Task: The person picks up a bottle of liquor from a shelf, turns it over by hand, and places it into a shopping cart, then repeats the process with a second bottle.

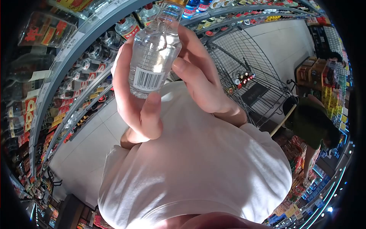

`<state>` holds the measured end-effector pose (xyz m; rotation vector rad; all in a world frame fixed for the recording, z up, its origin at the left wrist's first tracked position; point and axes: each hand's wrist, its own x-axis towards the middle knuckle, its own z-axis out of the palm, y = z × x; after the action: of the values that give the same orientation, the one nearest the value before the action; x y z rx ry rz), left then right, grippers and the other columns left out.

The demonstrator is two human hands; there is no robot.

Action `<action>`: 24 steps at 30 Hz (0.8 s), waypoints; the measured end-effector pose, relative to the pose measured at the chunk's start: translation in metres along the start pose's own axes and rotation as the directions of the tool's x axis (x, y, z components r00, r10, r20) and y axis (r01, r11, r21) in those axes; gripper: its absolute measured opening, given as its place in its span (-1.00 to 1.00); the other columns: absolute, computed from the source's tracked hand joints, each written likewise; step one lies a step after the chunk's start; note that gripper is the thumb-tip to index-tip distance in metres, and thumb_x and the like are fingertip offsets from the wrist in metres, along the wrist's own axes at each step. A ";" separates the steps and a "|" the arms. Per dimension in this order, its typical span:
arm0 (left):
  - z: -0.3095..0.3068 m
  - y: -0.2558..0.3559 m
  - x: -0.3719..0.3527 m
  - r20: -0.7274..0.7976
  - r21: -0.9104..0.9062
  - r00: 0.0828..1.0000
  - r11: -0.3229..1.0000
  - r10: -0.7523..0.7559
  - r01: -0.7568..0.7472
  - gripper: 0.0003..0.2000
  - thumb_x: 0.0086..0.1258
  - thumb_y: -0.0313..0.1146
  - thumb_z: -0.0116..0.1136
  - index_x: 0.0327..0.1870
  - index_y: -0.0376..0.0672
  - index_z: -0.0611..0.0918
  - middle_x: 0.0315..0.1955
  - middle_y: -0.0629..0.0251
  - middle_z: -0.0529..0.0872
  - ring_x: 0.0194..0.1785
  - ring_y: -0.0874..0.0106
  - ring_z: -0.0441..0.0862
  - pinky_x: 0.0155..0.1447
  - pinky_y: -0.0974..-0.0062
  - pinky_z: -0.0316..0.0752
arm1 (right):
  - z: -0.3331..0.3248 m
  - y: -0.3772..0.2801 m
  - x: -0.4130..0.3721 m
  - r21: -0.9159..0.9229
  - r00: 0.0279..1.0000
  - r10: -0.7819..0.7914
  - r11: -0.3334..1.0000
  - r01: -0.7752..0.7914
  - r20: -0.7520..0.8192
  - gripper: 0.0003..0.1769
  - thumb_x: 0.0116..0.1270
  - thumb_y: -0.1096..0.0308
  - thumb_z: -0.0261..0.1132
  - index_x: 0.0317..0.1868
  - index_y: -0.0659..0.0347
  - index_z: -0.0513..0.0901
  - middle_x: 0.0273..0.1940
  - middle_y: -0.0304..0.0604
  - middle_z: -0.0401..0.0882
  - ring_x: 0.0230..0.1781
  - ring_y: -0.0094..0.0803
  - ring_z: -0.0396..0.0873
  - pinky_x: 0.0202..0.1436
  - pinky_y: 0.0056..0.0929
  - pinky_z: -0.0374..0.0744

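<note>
- The clear glass bottle (154,47) is held up in both hands in front of the chest, tilted, its neck toward 1 o'clock and its base toward 7; the gold-coloured top is cut by the frame edge.
- Its barcode label (149,79), low on the body, faces the wearer.
- The left hand (133,108) cups the bottle's 8 o'clock side, fingers together and curled behind, thumb by the base.
- The right hand (200,72) takes the 3 o'clock side, thumb bent against the glass, fingers reaching behind; their tips are hidden, so I cannot tell how they press.
- Smooth glass might slip if either grip loosened, since the tilt puts the base low toward the left palm; the tiled floor (84,152) at 7 o'clock could break it.
- A wide swing toward 10 o'clock could knock the bottles on the store shelf (53,82), which runs close by.
- At 3 o'clock stands a wire shopping cart (272,78), small bottles (244,79) inside; stepping back that way carelessly might bump it.
- Farther out, at 4 o'clock, another person (310,118) bends over goods, well apart.
</note>
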<state>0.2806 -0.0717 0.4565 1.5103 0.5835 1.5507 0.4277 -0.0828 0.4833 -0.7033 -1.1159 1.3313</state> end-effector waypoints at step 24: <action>-0.001 0.017 0.004 -0.052 -0.386 0.959 0.891 -0.278 0.238 -0.30 0.42 -0.14 -0.01 0.50 -0.43 0.29 0.51 -0.14 0.31 0.53 0.13 0.34 0.55 0.14 0.27 | -0.002 0.006 0.001 0.149 1.000 0.005 0.989 -0.001 -0.028 -0.35 0.58 0.40 -0.09 0.62 0.32 0.05 0.37 -0.12 0.38 0.37 -0.41 0.35 0.44 -0.32 0.32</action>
<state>0.2760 -0.0766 0.4724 1.0203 0.4897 1.4417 0.4270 -0.0806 0.4772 -0.6121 -0.9815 1.3873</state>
